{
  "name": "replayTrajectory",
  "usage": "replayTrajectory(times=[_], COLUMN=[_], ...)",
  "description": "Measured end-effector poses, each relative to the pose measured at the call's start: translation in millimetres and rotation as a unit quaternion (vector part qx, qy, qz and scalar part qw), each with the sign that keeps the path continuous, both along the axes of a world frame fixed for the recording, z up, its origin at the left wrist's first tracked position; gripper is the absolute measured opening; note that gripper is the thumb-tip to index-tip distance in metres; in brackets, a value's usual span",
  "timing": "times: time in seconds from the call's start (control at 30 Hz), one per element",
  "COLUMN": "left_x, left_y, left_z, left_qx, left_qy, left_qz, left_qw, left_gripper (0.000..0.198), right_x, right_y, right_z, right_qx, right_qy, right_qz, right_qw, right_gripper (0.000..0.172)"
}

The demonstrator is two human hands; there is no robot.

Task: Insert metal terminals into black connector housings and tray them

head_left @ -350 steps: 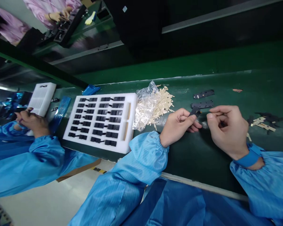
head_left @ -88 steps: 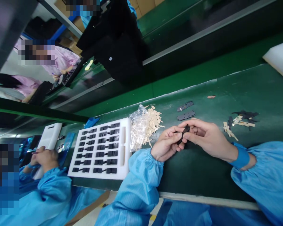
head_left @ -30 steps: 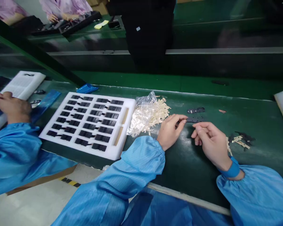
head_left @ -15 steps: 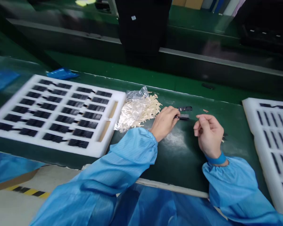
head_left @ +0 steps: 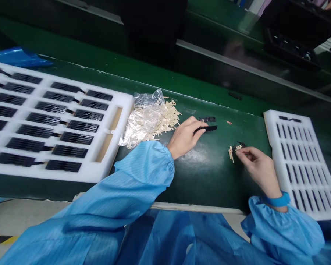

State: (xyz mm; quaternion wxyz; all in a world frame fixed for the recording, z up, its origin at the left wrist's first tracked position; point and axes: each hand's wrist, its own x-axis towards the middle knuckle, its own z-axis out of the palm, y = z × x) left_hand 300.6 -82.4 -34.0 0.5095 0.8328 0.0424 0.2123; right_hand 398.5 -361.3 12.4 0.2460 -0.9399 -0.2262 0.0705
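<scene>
A slim black part [head_left: 209,128] is pinched between the thumb and fingers of my left hand [head_left: 184,137], just above the green table. Right behind it lies a flat black piece [head_left: 209,119]. My right hand [head_left: 257,163] is closed at its fingertips over a small cluster of black bits and cream strips [head_left: 231,154]; what the fingertips grip is too small to make out. To the left of my left hand, cream strips [head_left: 171,114] spill from a clear plastic bag [head_left: 143,123].
A white foam tray [head_left: 99,170] with black parts fills the left side. Another white foam tray [head_left: 268,125] with slim black parts stands at the right. A blue bag [head_left: 19,57] lies at the back left, and a small reddish piece [head_left: 229,122] behind the cluster.
My right hand has moved right and down to the cluster, its fingertips now on it. My left hand still holds the black part, now turned slightly. The camera view has shifted to the right.
</scene>
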Motion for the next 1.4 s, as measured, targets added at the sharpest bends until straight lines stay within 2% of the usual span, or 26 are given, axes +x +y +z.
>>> replayTrajectory(times=[0.1,0.23,0.43,0.67,0.8,0.9,0.97,1.03,1.1,1.17,1.23,1.33,1.4], left_x=[2,3,3,2,2,2,2,1,0,0,-1,-1,-1], left_y=[0,1,0,0,0,0,0,0,0,1,4,10,13], left_z=[-1.4,-2.1,-2.0,2.0,2.3,1.7,1.6,1.7,1.7,1.5,1.0,0.8,1.5], left_qx=[-0.019,-0.035,-0.039,-0.029,-0.026,-0.028,-0.041,-0.073,-0.105,-0.123,-0.138,-0.155,-0.151], left_qy=[0.006,0.004,0.005,0.018,0.023,0.024,0.028,0.042,0.057,0.064,0.065,0.069,0.076], left_qz=[0.014,0.031,0.030,0.020,0.022,0.023,0.014,-0.009,-0.037,-0.049,-0.035,-0.004,-0.005], left_qw=[1.000,0.999,0.999,0.999,0.999,0.999,0.999,0.996,0.992,0.989,0.988,0.986,0.986], left_gripper=[0.017,0.016,0.015,0.015,0.014,0.013,0.012,0.013,0.014,0.017,0.023,0.029,0.027], right_x=[-11,-12,-9,-4,2,5,4,-1,-7,-12,-16,-16,-13], right_y=[6,15,16,16,19,16,15,20,36,60,88,118,123], right_z=[-9.3,-18.4,-18.3,-19.4,-20.0,-8.7,3.1,13.1,16.7,12.5,3.6,-9.8,-15.5], right_qx=[-0.039,-0.067,-0.131,-0.112,-0.111,-0.053,0.048,0.174,0.269,0.315,0.340,0.374,0.395], right_qy=[-0.090,-0.162,-0.164,-0.145,-0.112,-0.079,-0.023,0.086,0.219,0.320,0.375,0.401,0.399], right_qz=[0.019,-0.009,0.011,0.019,0.012,-0.022,-0.068,-0.093,-0.071,-0.029,0.001,0.018,0.021], right_qw=[0.995,0.984,0.978,0.983,0.987,0.995,0.996,0.977,0.935,0.893,0.862,0.836,0.827], right_gripper=[0.048,0.040,0.018,0.021,0.016,0.017,0.023,0.029,0.031,0.031,0.033,0.035,0.033])
